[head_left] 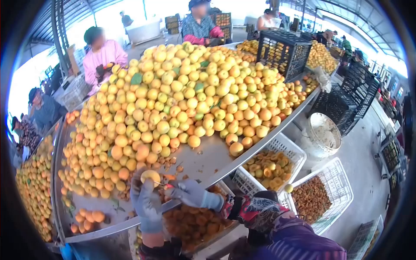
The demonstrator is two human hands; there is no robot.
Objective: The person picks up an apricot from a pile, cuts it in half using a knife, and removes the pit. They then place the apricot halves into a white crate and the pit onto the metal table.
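Note:
My left hand point(147, 203), in a grey work glove, is closed around an apricot point(150, 176) above the front edge of the table. Just right of it, my gloved right hand point(190, 193) is closed on a small tool with a red part point(167, 186), which points at the fruit. Its blade or tip is too small to make out. Behind both hands spreads a large pile of apricots point(173, 95) with a few green leaves. Brown scraps lie on the metal table point(197, 160) near my hands.
Below the table's right edge stand a white basket point(299, 151) of split apricots and a white basket point(346, 193) of brown stones. A bucket point(325, 132) and black crates point(338, 104) stand beyond. A crate point(288, 50) sits on the table. Several people work around it.

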